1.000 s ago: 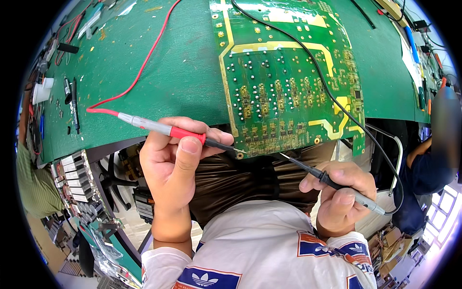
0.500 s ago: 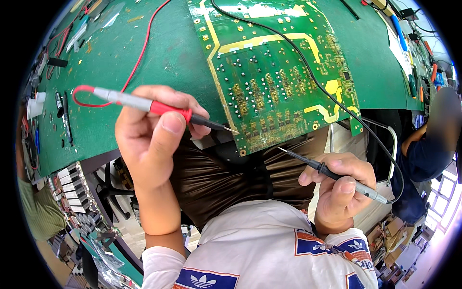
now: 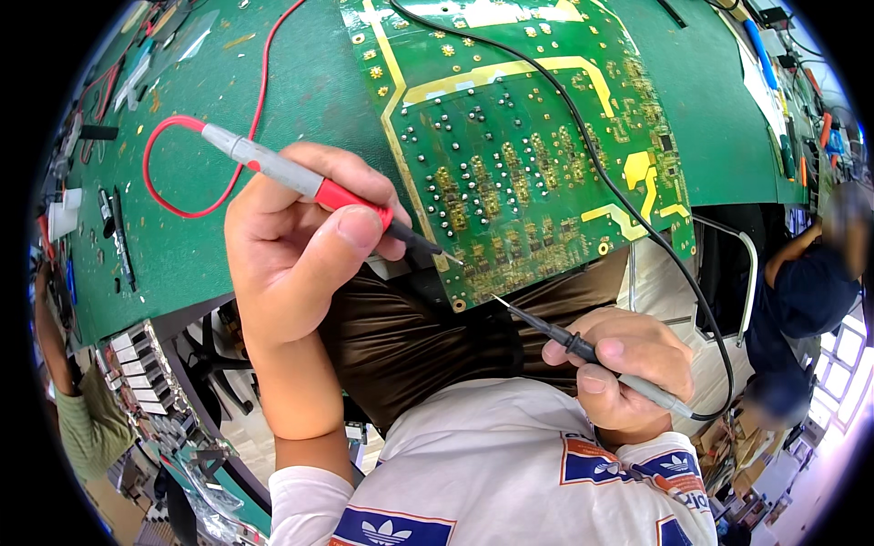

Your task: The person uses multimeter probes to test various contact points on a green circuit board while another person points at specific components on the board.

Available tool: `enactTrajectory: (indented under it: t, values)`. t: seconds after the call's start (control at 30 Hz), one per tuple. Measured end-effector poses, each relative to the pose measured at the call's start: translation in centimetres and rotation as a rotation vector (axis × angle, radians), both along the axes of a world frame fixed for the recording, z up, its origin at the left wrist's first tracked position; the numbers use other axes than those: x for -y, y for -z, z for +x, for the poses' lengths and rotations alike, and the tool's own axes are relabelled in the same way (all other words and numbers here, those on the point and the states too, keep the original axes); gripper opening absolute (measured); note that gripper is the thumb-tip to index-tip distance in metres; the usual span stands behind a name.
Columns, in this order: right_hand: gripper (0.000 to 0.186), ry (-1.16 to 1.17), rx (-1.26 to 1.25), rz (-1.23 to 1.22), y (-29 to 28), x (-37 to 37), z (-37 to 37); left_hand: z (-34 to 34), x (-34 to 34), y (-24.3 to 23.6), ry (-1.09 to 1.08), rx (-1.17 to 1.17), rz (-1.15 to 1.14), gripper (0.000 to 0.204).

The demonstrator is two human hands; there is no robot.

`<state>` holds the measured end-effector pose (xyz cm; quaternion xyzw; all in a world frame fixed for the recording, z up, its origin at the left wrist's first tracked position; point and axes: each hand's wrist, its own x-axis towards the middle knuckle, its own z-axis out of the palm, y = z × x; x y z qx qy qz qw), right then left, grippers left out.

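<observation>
A large green circuit board [image 3: 492,173] with gold traces and rows of solder joints overhangs the near edge of the bench. My left hand [image 3: 305,241] is closed around a red-and-grey test probe [image 3: 341,196], its metal tip over the board's lower left corner; whether it touches cannot be told. In my right hand [image 3: 628,369] is a black-and-grey test probe [image 3: 575,344], pinched between thumb and fingers. Its tip points up and left, at the board's near edge. A red lead [image 3: 265,82] loops from the left probe, and a black lead [image 3: 583,118] crosses the board.
The green bench mat [image 3: 300,100] carries pens [image 3: 121,241] at the left and tools with coloured handles [image 3: 824,132] at the right. Co-workers are at both sides, one in a dark shirt [image 3: 801,291]. A component-covered board [image 3: 150,378] stands at lower left.
Both probe tips have come closer to each other near the board's lower left corner. The left probe moved right and down; the right probe moved left and slightly down.
</observation>
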<state>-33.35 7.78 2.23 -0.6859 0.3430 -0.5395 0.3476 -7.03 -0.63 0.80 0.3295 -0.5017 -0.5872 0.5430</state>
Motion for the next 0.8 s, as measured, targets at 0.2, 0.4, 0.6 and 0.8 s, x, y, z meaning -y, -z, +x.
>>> enactTrajectory:
  t: [0.2, 0.4, 0.6, 0.8]
  values:
    - [0.035, 0.015, 0.108, 0.021, 0.3, -0.1, 0.2, -0.2, 0.2, 0.1, -0.009, -0.002, -0.013, 0.024]
    - [0.028, -0.028, 0.248, 0.212, 0.1, -0.7, 0.1, -0.1, 0.1, 0.3, 0.02, 0.075, -0.104, 0.032]
    - [0.024, 0.001, 0.092, 0.157, -0.4, -0.6, 0.2, -0.1, -0.3, 0.0, 0.052, -0.039, -0.015, 0.019]
    - [0.023, 0.012, -0.014, 0.126, -0.5, -0.4, 0.5, -0.5, -0.3, -0.1, 0.09, -0.036, -0.051, 0.017]
